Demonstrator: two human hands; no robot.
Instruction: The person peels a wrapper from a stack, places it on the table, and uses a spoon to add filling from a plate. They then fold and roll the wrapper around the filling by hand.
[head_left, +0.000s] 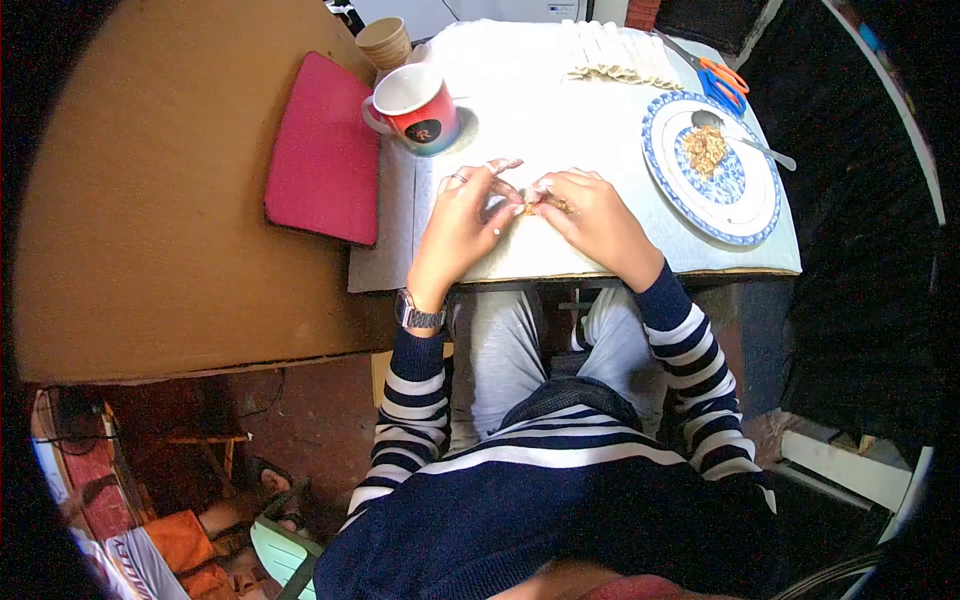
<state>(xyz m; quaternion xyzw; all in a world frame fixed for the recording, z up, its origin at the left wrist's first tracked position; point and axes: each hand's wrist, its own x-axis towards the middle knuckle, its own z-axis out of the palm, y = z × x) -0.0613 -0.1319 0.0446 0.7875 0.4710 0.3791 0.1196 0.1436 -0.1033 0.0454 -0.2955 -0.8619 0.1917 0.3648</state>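
Observation:
Both hands meet over the white covering (520, 120) near the table's front edge. My left hand (468, 215), with a ring and a wristwatch, has its thumb and a finger pinched at a small brownish piece (530, 208). From the other side, the fingers of my right hand (590, 215) close on the same piece. Fingers hide most of it, so its shape is unclear. Right of my hands lies a blue-and-white plate (655, 170) bearing a crumbly brown filling (704, 150) and a spoon (760, 147).
A red mug (425, 118) and a beige cup (384, 42) stand at the back left, beside a dark pink board (325, 150). Several white wrapped pieces (620, 55) lie at the back, near orange-and-blue scissors (725, 82). Another person's legs (225, 515) show at lower left.

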